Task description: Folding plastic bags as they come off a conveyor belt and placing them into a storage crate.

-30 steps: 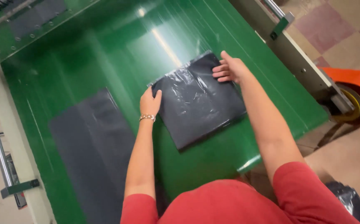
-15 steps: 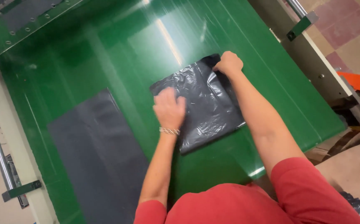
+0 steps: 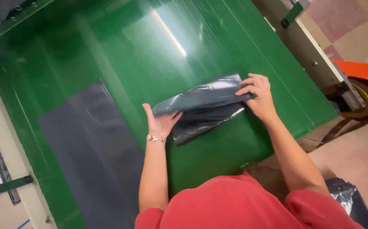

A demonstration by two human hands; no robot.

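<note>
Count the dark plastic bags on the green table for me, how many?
2. One folded bag is held between the left hand and right hand. One flat bag lies on the green table at left. More may be hidden off-frame.

Bright overhead glare streaks the green belt.
</note>
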